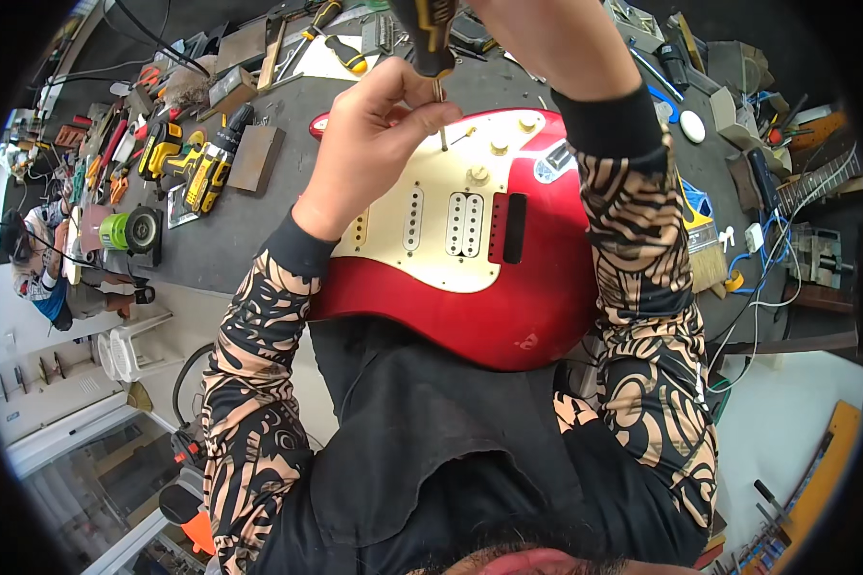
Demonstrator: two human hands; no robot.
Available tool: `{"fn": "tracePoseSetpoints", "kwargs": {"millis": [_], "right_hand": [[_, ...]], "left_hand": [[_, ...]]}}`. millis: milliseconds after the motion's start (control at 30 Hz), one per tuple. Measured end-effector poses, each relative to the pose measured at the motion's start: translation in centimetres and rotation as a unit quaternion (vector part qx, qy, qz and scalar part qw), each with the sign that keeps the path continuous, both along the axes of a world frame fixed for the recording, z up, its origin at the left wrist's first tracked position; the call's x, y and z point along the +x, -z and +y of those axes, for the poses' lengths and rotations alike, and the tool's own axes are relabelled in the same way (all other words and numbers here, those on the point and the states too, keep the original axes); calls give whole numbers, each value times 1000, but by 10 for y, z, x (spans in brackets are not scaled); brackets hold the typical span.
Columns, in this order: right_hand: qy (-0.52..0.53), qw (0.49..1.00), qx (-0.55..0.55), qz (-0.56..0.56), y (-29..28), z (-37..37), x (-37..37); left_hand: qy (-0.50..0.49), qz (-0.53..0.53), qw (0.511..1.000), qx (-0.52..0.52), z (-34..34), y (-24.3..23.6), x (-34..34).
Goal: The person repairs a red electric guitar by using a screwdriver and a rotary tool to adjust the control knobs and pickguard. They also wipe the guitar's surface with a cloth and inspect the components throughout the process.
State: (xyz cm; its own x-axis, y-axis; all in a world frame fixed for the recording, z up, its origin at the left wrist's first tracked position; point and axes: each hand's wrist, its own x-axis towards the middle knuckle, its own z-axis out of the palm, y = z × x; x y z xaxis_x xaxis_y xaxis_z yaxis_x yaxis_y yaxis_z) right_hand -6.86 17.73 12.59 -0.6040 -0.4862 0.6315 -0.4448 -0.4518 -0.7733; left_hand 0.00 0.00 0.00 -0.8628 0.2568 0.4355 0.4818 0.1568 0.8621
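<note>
Already, pickups (465, 226) and knobs (478, 174) sit in the pickguard (441, 177); left fingers (430, 121) pinch the screwdriver (433, 59); the cropped right hand's (513, 17) grip cannot be told; remaining fastening is unclear.

Bench (295, 187) lies open from the guitar (537, 316) leftward until a brown block (256, 158) obstructs.

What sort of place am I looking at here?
Probably a guitar repair workshop: a red electric guitar body lies on a dark workbench, with a yellow-and-black power drill to its left and a fretted neck at far right.
</note>
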Motion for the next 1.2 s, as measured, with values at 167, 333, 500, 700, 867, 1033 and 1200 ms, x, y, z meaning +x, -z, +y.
{"fn": "tracePoseSetpoints", "kwargs": {"millis": [167, 333, 500, 700, 867, 1033, 1200], "right_hand": [[85, 994, 61, 41, 0, 2, 25], [-27, 999, -25, -9, 14, 0, 12], [-42, 997, 55, 21, 2, 18, 4], [21, 988, 141, 63, -15, 26, 14], [3, 993, 75, 92, -15, 35, 4], [111, 975, 152, 116, -25, 28, 37], [108, 980, 73, 149, -14, 20, 31]], "left_hand": [[-30, 8, 999, -22, 14, -10, 6], [68, -130, 979, 139, 19, -29, 19], [27, -58, 996, 62, 6, -13, 5], [2, -35, 995, 95, 15, -10, 6], [55, -98, 987, 113, 9, -21, 12], [16, -28, 999, 41, 4, -7, 1], [39, -62, 992, 99, 19, -21, 11]]}}
